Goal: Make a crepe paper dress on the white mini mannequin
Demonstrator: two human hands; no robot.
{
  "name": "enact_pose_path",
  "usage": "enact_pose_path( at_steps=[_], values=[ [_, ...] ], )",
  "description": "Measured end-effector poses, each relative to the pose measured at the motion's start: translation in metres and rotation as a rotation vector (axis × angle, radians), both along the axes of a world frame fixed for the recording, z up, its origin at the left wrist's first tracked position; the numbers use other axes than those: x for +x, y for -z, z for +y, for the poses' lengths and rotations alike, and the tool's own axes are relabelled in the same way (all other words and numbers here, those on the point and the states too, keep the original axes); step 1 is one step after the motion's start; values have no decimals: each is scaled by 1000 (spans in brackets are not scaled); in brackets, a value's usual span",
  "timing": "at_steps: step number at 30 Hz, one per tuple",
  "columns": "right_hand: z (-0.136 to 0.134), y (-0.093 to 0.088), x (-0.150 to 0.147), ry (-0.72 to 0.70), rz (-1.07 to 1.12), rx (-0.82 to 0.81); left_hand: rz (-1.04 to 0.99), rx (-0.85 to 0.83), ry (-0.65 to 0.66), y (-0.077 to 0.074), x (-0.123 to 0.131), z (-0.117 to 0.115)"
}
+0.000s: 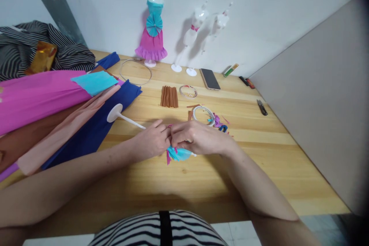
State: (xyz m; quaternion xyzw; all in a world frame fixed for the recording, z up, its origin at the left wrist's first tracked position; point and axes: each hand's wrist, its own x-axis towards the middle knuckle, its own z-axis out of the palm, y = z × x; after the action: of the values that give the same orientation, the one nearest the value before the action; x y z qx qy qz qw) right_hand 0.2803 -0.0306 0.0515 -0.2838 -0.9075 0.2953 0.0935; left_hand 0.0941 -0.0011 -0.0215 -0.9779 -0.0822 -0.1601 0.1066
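A small white dress form lies on its side on the table, with its round base (114,113) and thin stem pointing left. Light blue crepe paper (181,154) covers its body. My left hand (155,138) is closed round the form where stem and body meet. My right hand (198,137) reaches over the body with fingers pinched against my left fingertips. Bits of a magenta paper strip (168,157) show beneath and between the fingers. The exact grip of the right fingertips is largely hidden.
Crepe paper sheets (43,96) spread at left. Behind stand a dressed form (154,27) and two bare white forms (191,36). Also on the table are pleated brown paper (169,97), a tape roll (203,108), paper scraps (217,120), a phone (210,79) and a utility knife (262,107).
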Motion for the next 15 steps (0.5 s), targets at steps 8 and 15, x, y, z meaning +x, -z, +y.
enact_pose_path(
  at_steps=[8, 15],
  values=[
    [-4, 3, -8, 127, -31, 44, 15, -148, -28, 5, -1, 1],
    [-16, -15, -8, 135, -59, 56, 3, -184, -19, -1, -2, 0]
  ],
)
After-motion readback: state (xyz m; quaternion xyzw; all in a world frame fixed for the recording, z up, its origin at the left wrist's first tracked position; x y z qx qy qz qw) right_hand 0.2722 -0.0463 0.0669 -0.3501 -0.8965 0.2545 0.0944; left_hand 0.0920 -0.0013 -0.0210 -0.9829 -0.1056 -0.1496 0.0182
